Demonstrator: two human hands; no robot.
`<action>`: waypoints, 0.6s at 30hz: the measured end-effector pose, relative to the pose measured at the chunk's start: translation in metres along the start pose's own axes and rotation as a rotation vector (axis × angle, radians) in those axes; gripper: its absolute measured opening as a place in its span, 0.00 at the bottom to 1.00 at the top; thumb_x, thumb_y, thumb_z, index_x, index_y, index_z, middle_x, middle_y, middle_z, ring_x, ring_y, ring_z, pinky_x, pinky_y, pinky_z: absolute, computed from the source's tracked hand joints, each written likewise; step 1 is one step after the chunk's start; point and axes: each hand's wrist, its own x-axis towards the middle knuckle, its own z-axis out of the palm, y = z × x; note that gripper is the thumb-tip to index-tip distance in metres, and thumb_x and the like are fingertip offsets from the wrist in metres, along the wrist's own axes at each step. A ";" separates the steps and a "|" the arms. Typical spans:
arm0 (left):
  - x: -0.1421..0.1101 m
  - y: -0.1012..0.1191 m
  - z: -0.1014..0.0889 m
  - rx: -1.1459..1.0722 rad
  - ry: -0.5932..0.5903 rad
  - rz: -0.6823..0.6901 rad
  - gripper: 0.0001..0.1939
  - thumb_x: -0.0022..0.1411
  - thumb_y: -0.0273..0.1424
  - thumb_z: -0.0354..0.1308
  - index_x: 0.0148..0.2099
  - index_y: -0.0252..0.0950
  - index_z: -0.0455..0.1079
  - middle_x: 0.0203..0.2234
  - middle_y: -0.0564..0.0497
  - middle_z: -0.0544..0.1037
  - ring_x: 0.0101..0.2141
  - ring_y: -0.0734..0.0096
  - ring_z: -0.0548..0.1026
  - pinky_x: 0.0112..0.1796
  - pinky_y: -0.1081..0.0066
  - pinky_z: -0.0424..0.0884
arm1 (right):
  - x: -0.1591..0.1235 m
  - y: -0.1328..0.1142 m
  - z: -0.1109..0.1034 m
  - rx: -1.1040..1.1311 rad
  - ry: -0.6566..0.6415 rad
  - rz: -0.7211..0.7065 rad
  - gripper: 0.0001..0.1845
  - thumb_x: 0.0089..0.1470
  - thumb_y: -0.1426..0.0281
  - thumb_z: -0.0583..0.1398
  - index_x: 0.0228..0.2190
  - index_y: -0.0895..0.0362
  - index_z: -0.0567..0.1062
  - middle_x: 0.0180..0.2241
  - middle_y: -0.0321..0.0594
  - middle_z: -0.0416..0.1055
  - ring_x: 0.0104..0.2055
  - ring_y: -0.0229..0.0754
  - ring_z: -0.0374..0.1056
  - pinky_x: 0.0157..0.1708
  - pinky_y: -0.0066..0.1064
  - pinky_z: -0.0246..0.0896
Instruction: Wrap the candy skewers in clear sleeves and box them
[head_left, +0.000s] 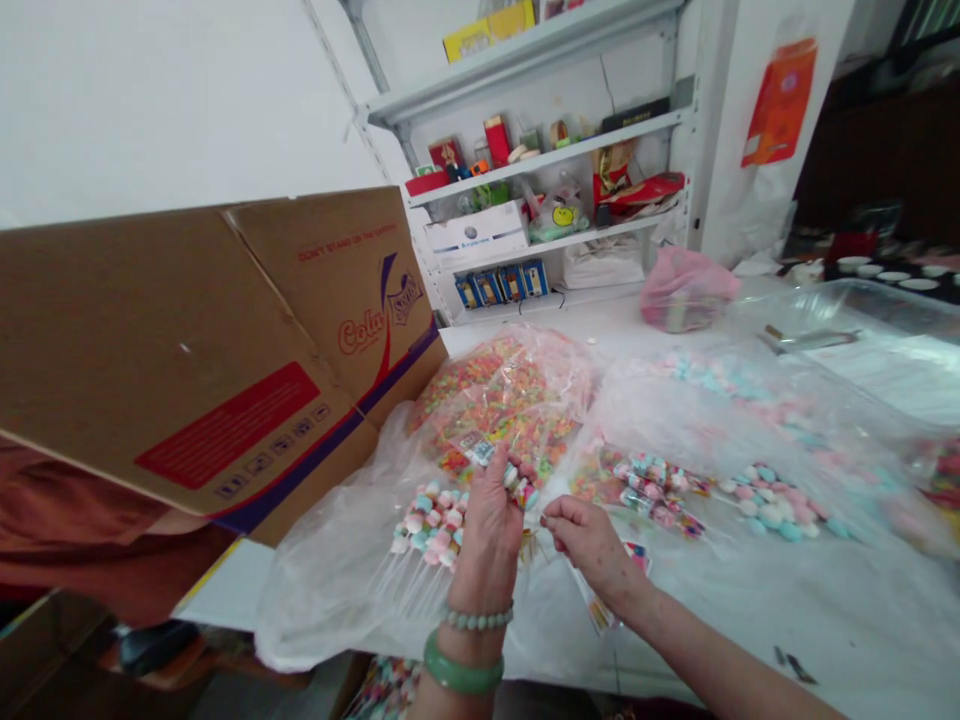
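My left hand [489, 525], with a beaded bracelet and a green bangle at the wrist, is closed around a marshmallow skewer in a clear printed wrapper [519, 484]. Just right of it, my right hand [589, 543] is pinched, thumb against forefinger; what lies between the fingertips is too small to make out. Left of my left hand lies a bunch of marshmallow skewers [431, 525] on thin white sticks. Beyond both hands, a big clear bag of orange, yellow and green candies [502, 390] rests on the table. Wrapped skewers [656, 490] are piled to the right.
A large cardboard box [300, 300] stands at the left, with part of a person in rust-coloured clothing [82, 540] behind it. Loose marshmallow skewers [776, 500] and a plastic bag of marshmallows [757, 390] lie rightward. A pink bag [686, 290] sits before the wall shelves [540, 165].
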 end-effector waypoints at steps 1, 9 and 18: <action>0.002 -0.001 -0.001 -0.017 -0.008 -0.017 0.09 0.54 0.32 0.62 0.32 0.34 0.65 0.20 0.57 0.68 0.18 0.79 0.67 0.20 0.78 0.64 | 0.000 0.001 0.001 0.070 -0.029 0.051 0.08 0.46 0.67 0.58 0.21 0.58 0.69 0.15 0.29 0.59 0.17 0.30 0.51 0.18 0.24 0.41; 0.019 0.007 -0.014 -0.046 0.039 -0.115 0.07 0.54 0.30 0.62 0.32 0.35 0.66 0.21 0.55 0.70 0.23 0.72 0.72 0.27 0.71 0.71 | 0.010 0.007 -0.014 0.488 -0.277 0.327 0.12 0.42 0.65 0.62 0.29 0.59 0.69 0.16 0.26 0.56 0.14 0.26 0.40 0.16 0.24 0.29; 0.022 -0.004 -0.014 0.003 0.045 -0.106 0.07 0.56 0.32 0.59 0.33 0.34 0.66 0.21 0.55 0.70 0.21 0.75 0.70 0.26 0.74 0.69 | 0.012 0.017 -0.009 -0.712 -0.004 -0.390 0.09 0.56 0.73 0.52 0.27 0.57 0.70 0.27 0.38 0.69 0.31 0.38 0.63 0.32 0.29 0.52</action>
